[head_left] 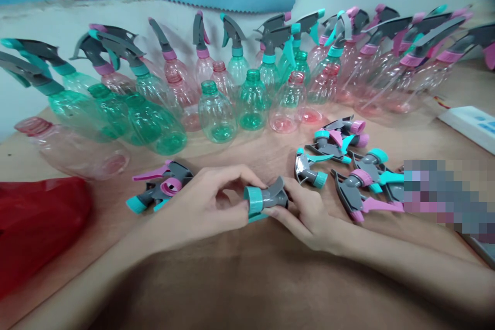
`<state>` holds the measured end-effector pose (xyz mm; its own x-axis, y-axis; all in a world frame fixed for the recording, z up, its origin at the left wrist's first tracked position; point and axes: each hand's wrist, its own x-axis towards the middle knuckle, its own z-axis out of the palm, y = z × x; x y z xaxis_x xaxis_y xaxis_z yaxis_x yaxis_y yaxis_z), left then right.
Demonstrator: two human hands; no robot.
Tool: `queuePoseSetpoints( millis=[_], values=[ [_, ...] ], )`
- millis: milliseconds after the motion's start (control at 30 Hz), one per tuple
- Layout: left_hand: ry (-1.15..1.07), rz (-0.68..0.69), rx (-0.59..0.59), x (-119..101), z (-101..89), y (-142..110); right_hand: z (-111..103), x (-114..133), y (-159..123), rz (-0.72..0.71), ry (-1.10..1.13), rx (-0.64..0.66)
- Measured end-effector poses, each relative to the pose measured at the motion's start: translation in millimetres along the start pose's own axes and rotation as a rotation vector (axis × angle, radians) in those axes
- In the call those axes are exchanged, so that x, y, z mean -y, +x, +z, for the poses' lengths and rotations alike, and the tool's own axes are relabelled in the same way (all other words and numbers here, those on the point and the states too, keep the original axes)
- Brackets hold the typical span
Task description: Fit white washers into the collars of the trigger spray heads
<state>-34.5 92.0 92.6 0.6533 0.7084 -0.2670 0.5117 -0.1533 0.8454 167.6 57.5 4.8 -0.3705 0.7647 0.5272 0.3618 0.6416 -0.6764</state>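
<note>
Between my two hands, just above the table, is a grey and teal trigger spray head [273, 197]. My left hand [212, 201] pinches its teal collar with thumb and fingers. On the grey body, my right hand [309, 211] closes from the other side. A small group of spray heads [160, 188] lies beside my left wrist. More loose spray heads [351, 180], grey with pink or teal parts, are piled past my right hand. Behind them stand open-necked bottles, among them a clear green one [218, 113] and a clear pink one [288, 105].
Several bottles with spray heads fitted [235, 56] line the back by the wall. A pink bottle [77, 149] lies tilted at the left, near a red bag [38, 227]. At the right are a white box [472, 126] and a blurred-out patch [444, 201].
</note>
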Motion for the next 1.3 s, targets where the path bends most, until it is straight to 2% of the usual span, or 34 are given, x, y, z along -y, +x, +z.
queuePoseSetpoints(
  millis=[133,300,367,467,700,833,967,1300],
  values=[
    [-0.048,0.004,-0.05,-1,3.3,3,0,1,1,0.009,-0.024,-0.045],
    [0.025,0.009,-0.31,1,4.2,4,0,2,2,0.029,-0.072,-0.073],
    [0.148,-0.024,-0.341,0,2.8,2,0,3,2,0.02,-0.075,-0.067],
    [0.304,-0.034,-0.308,-3,1.4,-2,1,3,1,0.006,-0.079,-0.049],
    [0.48,0.008,-0.306,-5,1.4,-5,2,3,-1,0.017,-0.079,-0.017],
    [0.541,0.029,-0.273,-8,2.8,-5,3,1,-1,-0.035,-0.06,-0.006],
    [0.496,0.026,-0.265,-10,5.1,-5,2,1,0,-0.033,-0.045,-0.009],
    [0.345,0.027,-0.269,-4,4.2,-4,1,-3,-2,0.257,0.255,0.078]
  ],
)
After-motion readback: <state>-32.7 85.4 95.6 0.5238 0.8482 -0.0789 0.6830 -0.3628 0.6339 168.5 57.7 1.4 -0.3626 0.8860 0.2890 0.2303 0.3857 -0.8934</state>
